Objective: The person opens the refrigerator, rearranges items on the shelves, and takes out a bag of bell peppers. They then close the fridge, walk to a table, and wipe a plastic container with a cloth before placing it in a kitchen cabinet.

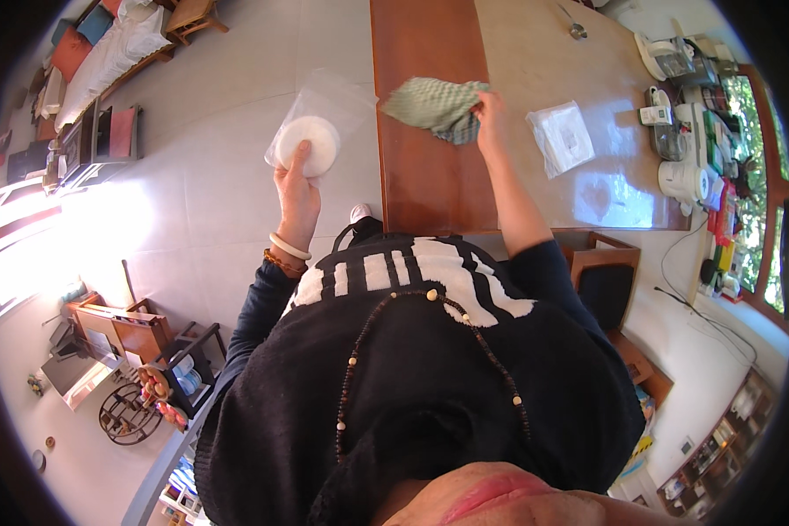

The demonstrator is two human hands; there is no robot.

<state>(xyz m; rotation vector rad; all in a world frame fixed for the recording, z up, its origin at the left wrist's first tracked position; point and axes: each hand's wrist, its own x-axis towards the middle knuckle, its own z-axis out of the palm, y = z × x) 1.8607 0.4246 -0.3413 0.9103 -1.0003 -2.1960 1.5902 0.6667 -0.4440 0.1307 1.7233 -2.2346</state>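
Head view: left hand (298, 197) at ten o'clock pinches a clear bag with white round pads (311, 140); right hand (491, 118) at one o'clock grips a green cloth (434, 105) on the wooden table (430, 175)

A clear plastic bag (311, 123) containing a round white disc is held upright off the table edge, above the floor. A green checked cloth (437, 107), crumpled, is pressed flat on the brown strip of the tabletop, near its edge.
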